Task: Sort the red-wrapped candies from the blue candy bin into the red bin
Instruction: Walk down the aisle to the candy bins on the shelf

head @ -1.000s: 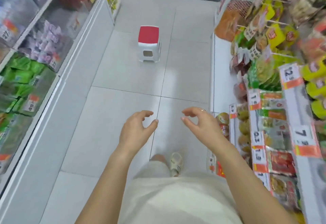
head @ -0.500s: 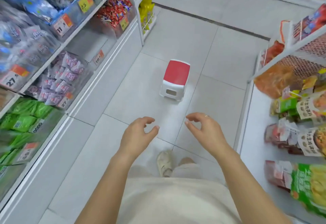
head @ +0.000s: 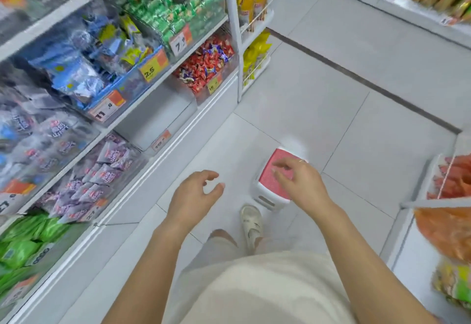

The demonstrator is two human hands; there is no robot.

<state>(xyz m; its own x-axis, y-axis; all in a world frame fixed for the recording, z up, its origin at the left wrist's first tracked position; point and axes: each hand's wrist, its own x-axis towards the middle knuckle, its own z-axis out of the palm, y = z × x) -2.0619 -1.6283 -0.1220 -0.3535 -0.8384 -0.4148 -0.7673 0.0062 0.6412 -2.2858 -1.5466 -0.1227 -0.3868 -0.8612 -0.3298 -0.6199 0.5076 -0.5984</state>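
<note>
Hands hung over the aisle floor with nothing in them: the left hand (head: 193, 196) was held out with fingers loosely curled and thumb apart, and the right hand (head: 300, 183), a ring on one finger, reached forward with relaxed, slightly bent fingers above the red-topped stool (head: 277, 168), though whether it touched the seat could not be told. That small white stool stood on the grey tiled floor (head: 331, 94) just ahead of the person's pale sandal (head: 251, 224). On the shelving to the left, the bin of blue-wrapped candy (head: 76, 76) sat on a middle shelf behind a blue front edge with an orange price tag marked 2.5, well apart from both hands. The bin of red-wrapped candies (head: 206, 63) sat one level lower and further along the aisle, beside the white upright of the rack. Green-wrapped sweets (head: 165, 10) filled the bin above it, and purple triangular packets (head: 102, 175) lay in a clear bin on a lower shelf nearer the person. Yellow packs (head: 254, 50) hung in a wire rack at the shelf end
</note>
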